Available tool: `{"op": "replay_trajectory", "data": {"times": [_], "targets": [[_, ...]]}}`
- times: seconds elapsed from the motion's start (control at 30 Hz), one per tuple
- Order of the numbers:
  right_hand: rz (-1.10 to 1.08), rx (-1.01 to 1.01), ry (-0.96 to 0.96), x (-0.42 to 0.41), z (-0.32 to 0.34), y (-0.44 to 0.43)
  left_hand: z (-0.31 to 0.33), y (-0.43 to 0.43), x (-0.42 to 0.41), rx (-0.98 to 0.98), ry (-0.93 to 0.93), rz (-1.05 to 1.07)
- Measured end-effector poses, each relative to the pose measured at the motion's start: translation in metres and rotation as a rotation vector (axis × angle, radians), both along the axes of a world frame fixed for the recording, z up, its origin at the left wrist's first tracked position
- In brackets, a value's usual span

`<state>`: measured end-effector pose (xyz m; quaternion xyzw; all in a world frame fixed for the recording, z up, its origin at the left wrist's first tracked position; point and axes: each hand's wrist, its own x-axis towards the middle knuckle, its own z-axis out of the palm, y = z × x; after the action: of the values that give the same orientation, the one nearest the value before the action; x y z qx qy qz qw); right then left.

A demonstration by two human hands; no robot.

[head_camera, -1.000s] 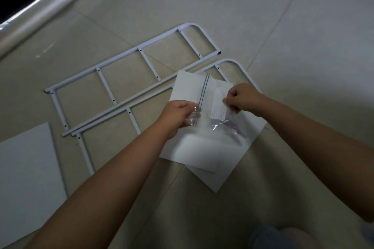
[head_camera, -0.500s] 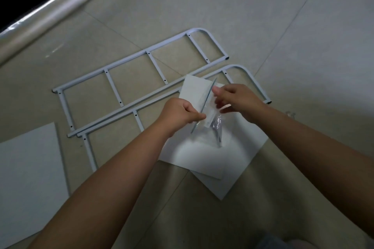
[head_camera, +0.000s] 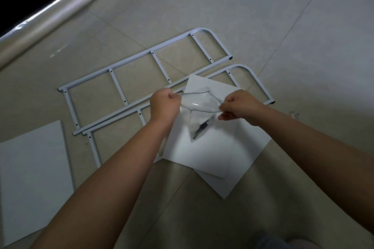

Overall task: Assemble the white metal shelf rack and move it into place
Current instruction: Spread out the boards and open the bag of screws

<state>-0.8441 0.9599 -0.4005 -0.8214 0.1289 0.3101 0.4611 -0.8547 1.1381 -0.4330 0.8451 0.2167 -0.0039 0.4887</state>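
Two white metal side frames of the rack are laid flat on the tiled floor (head_camera: 283, 36), side by side and parallel, running from near left to far right. Each is shaped like a ladder, with two long rails joined by short rungs, a rounded corner at the far-right end, and small dark holes along the tubes. The far frame (head_camera: 130, 61) is fully exposed. The near frame (head_camera: 94, 150) is partly covered by two overlapping white panels (head_camera: 212, 147) and by the arms.

A clear plastic bag (head_camera: 199, 105) is held above the panels, with dark, blurred hardware (head_camera: 201, 127) seen in its lower part. Its mouth is pinched at one side by the curled fingers of the left hand (head_camera: 165, 103) and at the other by the right hand (head_camera: 238, 106), and is spread wide between them. Both hands are positioned over the near frame, with the far frame just beyond them.

A third white panel (head_camera: 34, 178) is seen at the near left, well apart from the hands.
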Motion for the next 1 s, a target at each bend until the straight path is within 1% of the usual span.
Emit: {"op": "replay_trajectory", "data": {"times": [0.07, 0.1, 0.17, 0.23, 0.3, 0.4, 0.43, 0.47, 0.5, 0.57, 0.6, 0.63, 0.73, 0.8, 0.87, 0.9, 0.93, 1.0], "targets": [[0.058, -0.114, -0.059, 0.000, 0.002, -0.001, 0.004, 0.005, -0.006, 0.126, -0.082, -0.165], [0.094, -0.156, -0.087, 0.000, 0.005, 0.000, 0.006, 0.004, -0.010, 0.158, -0.129, -0.215], [0.140, -0.204, -0.116, 0.002, 0.012, 0.003, 0.008, 0.006, -0.016, 0.151, -0.249, -0.256], [0.140, -0.224, -0.100, 0.005, 0.018, 0.001, 0.008, 0.008, -0.017, 0.130, -0.381, -0.291], [0.167, -0.246, -0.079, 0.007, 0.029, 0.000, 0.011, 0.012, -0.016, 0.108, -0.457, -0.271], [0.289, -0.330, -0.082, 0.014, 0.048, 0.005, 0.026, 0.013, -0.014, 0.140, -0.513, -0.166], [0.288, -0.316, -0.093, 0.017, 0.052, 0.006, 0.028, 0.014, -0.012, 0.136, -0.529, -0.152], [0.252, -0.259, -0.106, 0.020, 0.055, 0.006, 0.029, 0.015, -0.010, 0.098, -0.522, -0.135], [0.201, -0.185, -0.121, 0.023, 0.056, 0.005, 0.028, 0.015, -0.010, 0.024, -0.476, -0.105], [0.122, -0.049, -0.118, 0.023, 0.058, 0.004, 0.026, 0.012, -0.013, -0.208, -0.293, -0.041], [0.099, 0.002, -0.097, 0.023, 0.057, 0.005, 0.025, 0.010, -0.016, -0.291, -0.218, -0.024], [0.075, 0.042, -0.071, 0.022, 0.057, 0.008, 0.022, 0.007, -0.020, -0.318, -0.170, -0.033], [-0.060, 0.129, 0.027, 0.023, 0.057, 0.015, 0.012, 0.001, -0.030, -0.377, -0.051, -0.147], [-0.158, 0.194, 0.075, 0.026, 0.056, 0.016, 0.005, -0.002, -0.039, -0.384, 0.037, -0.292], [-0.234, 0.271, 0.120, 0.028, 0.055, 0.016, 0.000, -0.012, -0.050, -0.279, 0.143, -0.467], [-0.257, 0.294, 0.138, 0.028, 0.053, 0.017, -0.002, -0.019, -0.055, -0.234, 0.188, -0.496], [-0.266, 0.304, 0.153, 0.027, 0.051, 0.018, -0.002, -0.025, -0.059, -0.198, 0.205, -0.464], [-0.259, 0.296, 0.177, 0.028, 0.047, 0.018, -0.002, -0.033, -0.055, -0.175, 0.125, -0.247]]}}
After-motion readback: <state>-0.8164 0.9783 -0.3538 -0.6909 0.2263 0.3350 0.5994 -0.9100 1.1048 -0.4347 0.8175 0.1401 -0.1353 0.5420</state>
